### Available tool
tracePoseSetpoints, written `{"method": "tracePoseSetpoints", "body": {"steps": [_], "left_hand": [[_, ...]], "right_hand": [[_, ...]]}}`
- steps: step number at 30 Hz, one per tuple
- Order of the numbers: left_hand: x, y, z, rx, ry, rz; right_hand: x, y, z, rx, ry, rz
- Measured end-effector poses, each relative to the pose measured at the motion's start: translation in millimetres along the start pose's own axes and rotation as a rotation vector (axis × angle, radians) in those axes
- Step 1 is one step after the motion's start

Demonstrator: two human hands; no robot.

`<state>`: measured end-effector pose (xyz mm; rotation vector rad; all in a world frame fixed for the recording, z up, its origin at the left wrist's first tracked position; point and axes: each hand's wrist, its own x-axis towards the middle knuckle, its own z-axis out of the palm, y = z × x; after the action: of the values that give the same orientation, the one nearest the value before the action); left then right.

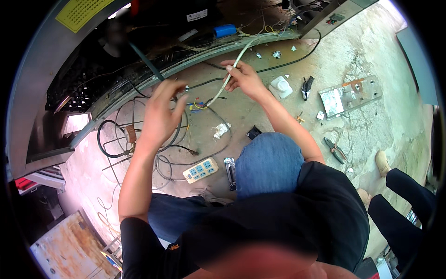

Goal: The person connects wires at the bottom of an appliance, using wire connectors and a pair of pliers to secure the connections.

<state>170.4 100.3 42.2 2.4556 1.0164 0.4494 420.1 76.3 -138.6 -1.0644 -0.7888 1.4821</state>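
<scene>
Concrete floor [362, 135], pale and cracked, littered with scraps; big metal cabinet [23, 125] lying open along the far side.

Right hand [244, 79]: thumb and fingers pinched narrow on the white cable [241, 55], which runs from the cabinet's lower sill down to a small spray of coloured wires [197, 106] on the floor. Left hand [163, 109]: fingers apart, thumb standing off, blurred. Looks unladen; cannot tell whether its tips touch the dark strip [146, 60] slanting out beside them.

Handling, my judgement: light pinch, let the cable follow its own curve; no hard tug, since strain could reach the thin leads at the sill. My free hand would best guide the lower length, clear of the loops of dark cord [224, 152] below, where a snag seems likely.

Containers. Cabinet: dark inside, holding a blue cylinder [225, 30] and, toward its right end, a tangle of thin wires [274, 30]. Small white plastic container [280, 87] beside my right forearm; contents not readable from here.

Farther out: multi-socket power strip [200, 170] near my knees, pliers [334, 150] to the right, metal plate [350, 96] beyond, another person's dark trouser legs [411, 195] at the edge.
</scene>
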Motion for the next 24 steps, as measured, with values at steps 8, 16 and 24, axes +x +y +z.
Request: {"method": "tracePoseSetpoints", "body": {"steps": [8,16,24], "left_hand": [[106.0,-35.0,64.6,0.57,-0.005,0.065],[129.0,-75.9,81.3,0.905,-0.033,-0.104],[134.5,-85.4,73.3,0.873,-0.066,-0.181]], "right_hand": [[5.0,12.2,4.8,0.102,0.029,0.007],[5.8,20.4,5.8,0.154,-0.011,0.043],[18.3,22.2,16.8,0.271,-0.039,0.082]]}}
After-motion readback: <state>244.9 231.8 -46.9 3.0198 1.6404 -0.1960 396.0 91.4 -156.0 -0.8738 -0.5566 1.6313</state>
